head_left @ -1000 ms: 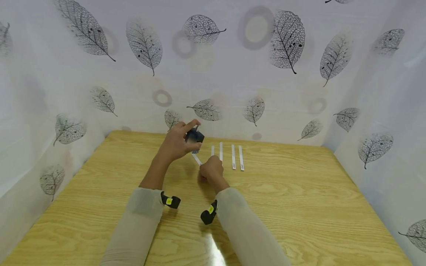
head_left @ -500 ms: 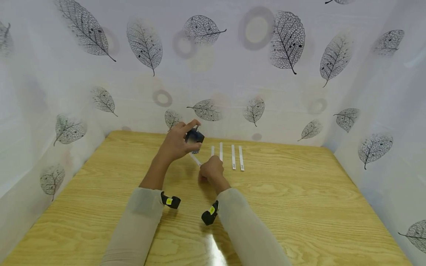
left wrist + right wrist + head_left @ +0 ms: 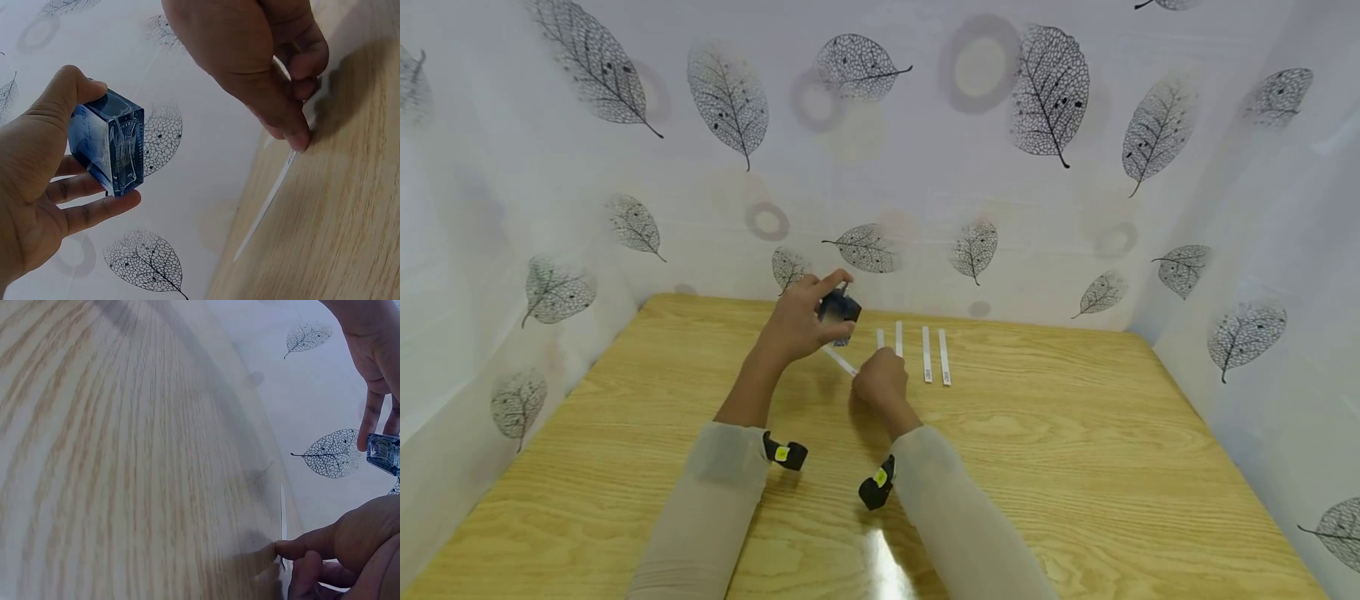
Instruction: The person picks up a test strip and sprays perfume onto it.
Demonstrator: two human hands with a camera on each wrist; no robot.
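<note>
My left hand (image 3: 801, 321) holds a blue glass perfume bottle (image 3: 107, 140) above the far part of the table, thumb on one side and fingers on the other. The bottle is tilted, its thick glass base toward the left wrist camera. Close by on the right, my right hand (image 3: 882, 379) pinches the printed end of a narrow white paper strip (image 3: 265, 206) between thumb and finger. The strip's free end slants away to the left, below the bottle in the head view. Two white strips (image 3: 898, 337) lie partly hidden behind the right hand.
Two more white paper strips (image 3: 935, 357) with small print lie side by side to the right. The wood-grain table (image 3: 1075, 450) ends at a pale, leaf-patterned curtain (image 3: 910, 183) at the back and sides.
The pinched strip has swung flatter, its free end moving left. My right hand has shifted slightly right; the left hand and bottle stay in place.
</note>
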